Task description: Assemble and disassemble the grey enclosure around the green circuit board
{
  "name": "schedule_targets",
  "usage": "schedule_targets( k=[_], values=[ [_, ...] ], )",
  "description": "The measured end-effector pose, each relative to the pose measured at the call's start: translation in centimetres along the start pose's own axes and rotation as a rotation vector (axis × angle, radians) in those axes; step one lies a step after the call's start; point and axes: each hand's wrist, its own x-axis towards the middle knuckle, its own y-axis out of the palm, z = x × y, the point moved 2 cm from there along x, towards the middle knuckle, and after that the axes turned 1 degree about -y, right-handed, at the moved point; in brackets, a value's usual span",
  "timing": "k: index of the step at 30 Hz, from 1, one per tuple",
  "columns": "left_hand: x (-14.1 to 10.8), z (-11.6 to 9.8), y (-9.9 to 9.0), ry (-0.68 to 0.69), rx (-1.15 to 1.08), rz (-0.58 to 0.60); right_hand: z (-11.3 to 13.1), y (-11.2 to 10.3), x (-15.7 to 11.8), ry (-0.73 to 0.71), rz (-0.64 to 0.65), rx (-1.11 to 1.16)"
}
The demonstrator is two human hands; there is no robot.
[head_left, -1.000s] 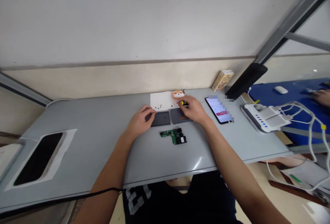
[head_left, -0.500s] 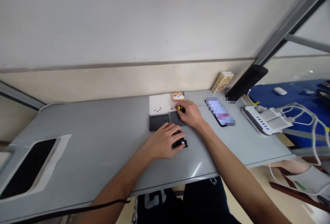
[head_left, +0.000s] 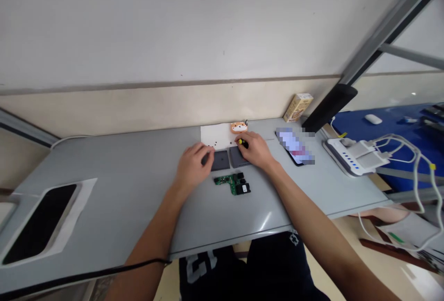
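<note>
My right hand [head_left: 255,150] is shut on a small screwdriver with a yellow and black handle [head_left: 242,143], its tip hidden by my fingers, over a dark grey square panel [head_left: 237,156]. My left hand [head_left: 192,165] rests with curled fingers at the left edge of a matching panel [head_left: 220,160]. Whether those fingers pinch anything is hard to see. Several tiny black screws [head_left: 214,144] lie on a white paper sheet [head_left: 219,134] just above the panels. A green circuit board with black connectors [head_left: 232,183] sits below them, apart from both hands.
An orange animal-shaped figure [head_left: 238,127] stands behind the paper on the grey desk [head_left: 114,185]. To the right lie a phone with a pixelated screen [head_left: 294,146] and a white power strip with chargers [head_left: 352,156]. A small carton [head_left: 297,107] stands against the wall.
My left hand has moved back up and left, off the green circuit board, to the edge of the left panel. The board shows fully again. My right hand has stayed near the panels.
</note>
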Motion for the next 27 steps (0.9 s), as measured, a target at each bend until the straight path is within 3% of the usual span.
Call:
schedule_targets(
  k=[5,12,17,27],
  values=[
    [-0.1,2.6,-0.6,-0.145,-0.055,0.003,-0.1,0.1,0.0,-0.005,-0.015,-0.006],
    [-0.4,3.4,0.1,-0.218,-0.047,0.079,-0.3,0.3,0.0,-0.001,-0.01,0.004],
    [-0.6,4.2,0.7,-0.221,-0.161,0.147,-0.5,0.5,0.0,-0.004,-0.006,0.001],
    [-0.7,4.4,0.9,-0.25,-0.209,0.145,-0.4,0.3,0.0,-0.017,-0.01,0.001]
  ],
)
